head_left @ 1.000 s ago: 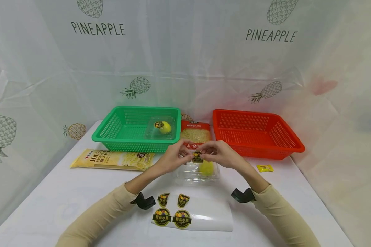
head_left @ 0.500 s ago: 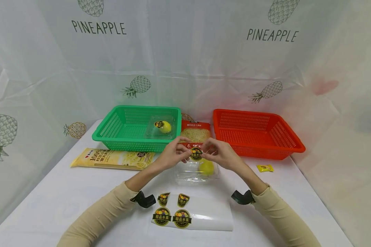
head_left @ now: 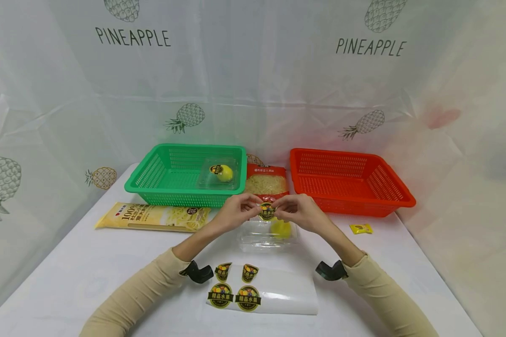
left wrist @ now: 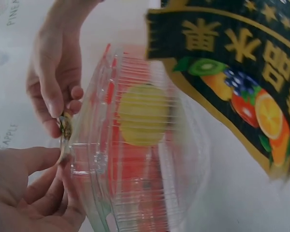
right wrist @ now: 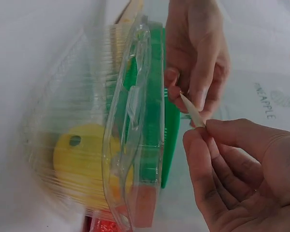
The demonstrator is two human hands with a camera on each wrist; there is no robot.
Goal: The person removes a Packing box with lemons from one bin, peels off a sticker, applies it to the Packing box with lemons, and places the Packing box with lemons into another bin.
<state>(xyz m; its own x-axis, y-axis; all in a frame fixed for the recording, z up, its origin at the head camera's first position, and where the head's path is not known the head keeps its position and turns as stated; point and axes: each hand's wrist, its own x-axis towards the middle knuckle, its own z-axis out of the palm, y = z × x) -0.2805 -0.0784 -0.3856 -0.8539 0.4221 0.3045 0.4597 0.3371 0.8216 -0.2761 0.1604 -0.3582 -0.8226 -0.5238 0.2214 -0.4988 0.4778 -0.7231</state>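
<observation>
A round black-and-gold fruit sticker (head_left: 267, 211) is stretched between my two hands just above a clear plastic clamshell box (head_left: 259, 239). My left hand (head_left: 235, 213) pinches the sticker's left edge with thumb and fingers. On the opposite edge, my right hand (head_left: 302, 211) pinches it the same way. The box is closed, and a yellow fruit (right wrist: 82, 162) shows through its ribbed wall. In the right wrist view the sticker's pale back (right wrist: 192, 110) faces the camera. Between sticker and lid, contact is hard to tell.
A sticker sheet (head_left: 284, 292) with several labels lies in front. Behind stand a green basket (head_left: 185, 196), holding another boxed fruit, and a red basket (head_left: 358, 206). A red pasta bag (head_left: 267, 180) lies between them, a yellow noodle pack (head_left: 152, 217) left, a small yellow packet (head_left: 361, 229) right.
Both hands rose slightly with the sticker, turning its face more toward the head camera, then came down a little toward the box. Both keep hold of the sticker.
</observation>
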